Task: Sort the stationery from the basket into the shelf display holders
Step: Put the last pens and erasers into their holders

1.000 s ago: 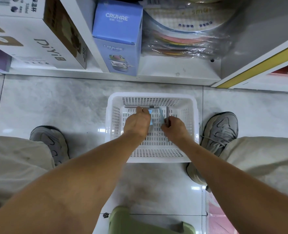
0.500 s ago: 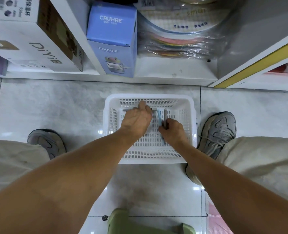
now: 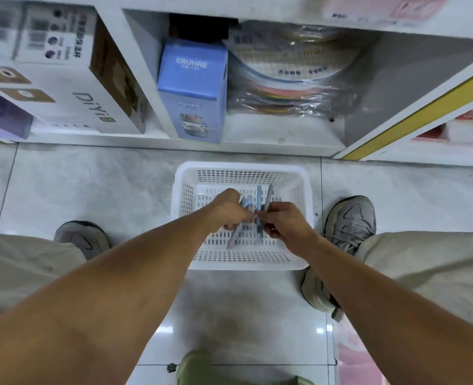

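Head view, both hands over white basket [image 3: 240, 262] — left hand [image 3: 231, 209] gripping pens [image 3: 236, 234], right hand [image 3: 281, 222] pinching pens

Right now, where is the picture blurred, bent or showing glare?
Head view: the shelf edges bow from the wide-angle lens; the boxes at upper left are smeared; bright glare spots sit on the floor tiles; the basket stays fairly sharp.

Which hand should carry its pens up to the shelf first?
Probably the right hand. It grips two pens pointing up out of the basket, a tidy bunch. The left hand's pens splay downward, so they likely need regripping first.
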